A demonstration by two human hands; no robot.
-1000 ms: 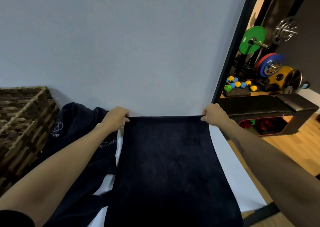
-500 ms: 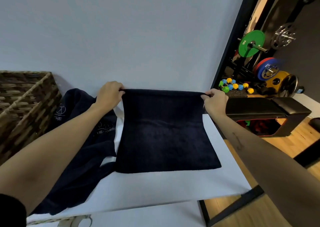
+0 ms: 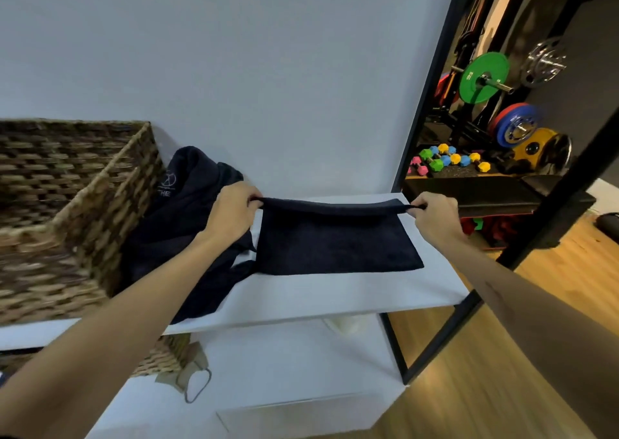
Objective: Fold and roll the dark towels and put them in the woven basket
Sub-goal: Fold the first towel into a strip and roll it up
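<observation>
A dark navy towel [image 3: 335, 244] lies folded on the white table [image 3: 335, 294], its far edge lifted and stretched taut. My left hand [image 3: 231, 214] pinches the far left corner and my right hand [image 3: 432, 214] pinches the far right corner. A pile of more dark towels [image 3: 181, 224] with a white logo sits to the left, partly under my left forearm. The woven basket [image 3: 67, 210] stands at the table's left end, beside that pile.
A white wall rises right behind the table. A black metal frame [image 3: 428, 96] borders the table's right side. Beyond it are a black bench [image 3: 495, 194], coloured dumbbells [image 3: 449, 160] and weight plates [image 3: 484, 76]. A lower white shelf [image 3: 284, 371] sits under the table.
Both hands have brought the towel's held edge down and away toward the wall, so the towel now lies shorter on the table. The view has pulled back and shows the lower shelf.
</observation>
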